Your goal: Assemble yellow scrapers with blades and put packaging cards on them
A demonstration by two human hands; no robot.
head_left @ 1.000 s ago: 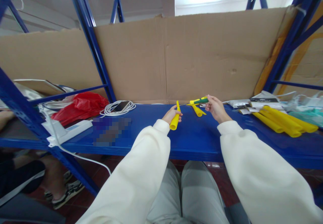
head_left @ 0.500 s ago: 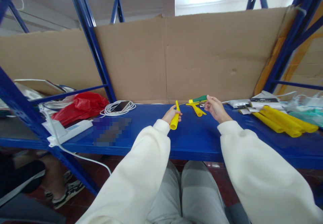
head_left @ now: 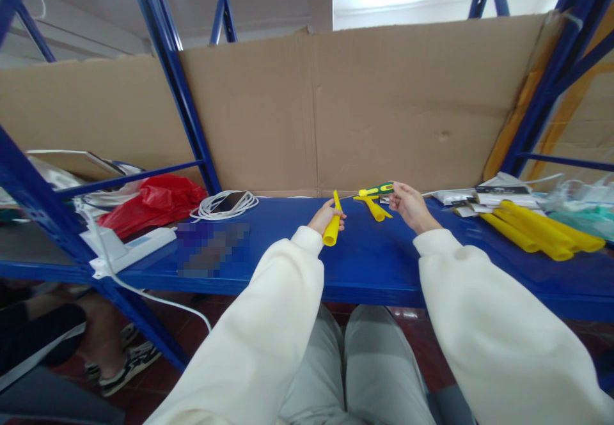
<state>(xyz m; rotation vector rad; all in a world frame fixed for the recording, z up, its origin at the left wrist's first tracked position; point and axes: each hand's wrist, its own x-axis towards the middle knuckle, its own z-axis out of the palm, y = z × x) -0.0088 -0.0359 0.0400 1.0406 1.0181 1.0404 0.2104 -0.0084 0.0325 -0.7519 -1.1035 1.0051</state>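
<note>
My left hand [head_left: 322, 218] is closed around a yellow plastic tube part [head_left: 332, 230], whose round open end faces me and whose narrow end points up and away. My right hand [head_left: 409, 206] grips the butt of a green and yellow screwdriver [head_left: 378, 189] with its fingertips. The screwdriver lies sideways, its thin shaft pointing left to the upper part of the yellow piece. Whether the tip touches it is too small to tell. Just below the screwdriver, another yellow part [head_left: 374, 209] with a round open end rests on the blue shelf [head_left: 369, 265].
Several yellow tubes [head_left: 542, 230] lie at right beside small packets [head_left: 494, 195] and clear plastic bags [head_left: 585, 204]. At left are a coiled white cable [head_left: 206, 208], a phone [head_left: 230, 202], a red bag [head_left: 156, 201] and a white power strip [head_left: 144, 249]. Cardboard [head_left: 384, 112] stands behind.
The screwdriver handle has turned about its length in my right fingers, now showing yellow patches where it was mostly green. My left hand and its yellow part have stayed put.
</note>
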